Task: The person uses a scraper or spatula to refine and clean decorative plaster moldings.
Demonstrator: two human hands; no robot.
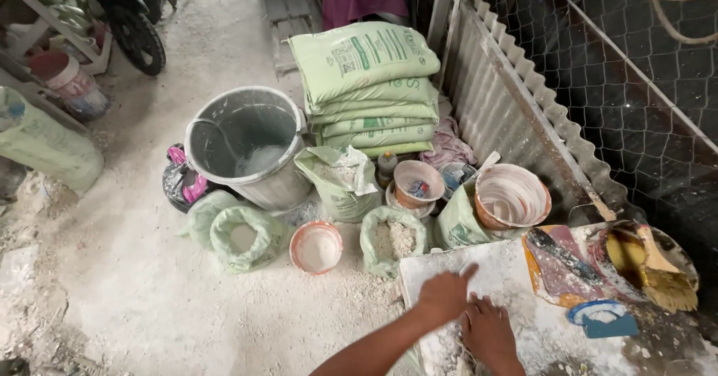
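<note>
Head view: both hands down on the white plaster-coated board [516,286] at the lower right. Left hand [444,295] lies flat on it, palm down, forefinger stretched toward the far edge. Right hand [488,329] sits just beside it, touching, fingers spread and pressing into a crumbly white lump [456,346] at the board's near edge. Neither hand grips a tool.

Looks like working or kneading plaster by hand, at the gathering and pressing stage. My read: the next move calls for both palms to stay low and pull the loose crumbs inward, since material sits right at the board's edge and could spill off.

Relative to the board: small orange bowl of white powder [315,246] just left of it; open green sack of powder [392,239] at its far left corner; plaster-smeared orange bowl [512,197] just beyond it; grey bucket [247,145] further off to the left; stacked green bags [368,84] well beyond; stained tray with a yellow brush [658,275] touching its right side; blue scraper [602,318] on its right part.

Hard to make out: the lump is mostly under the hands and cut by the frame bottom, so wet or dry I cannot tell. Forearms run out of frame. Bucket contents are unclear, maybe cloudy water.
</note>
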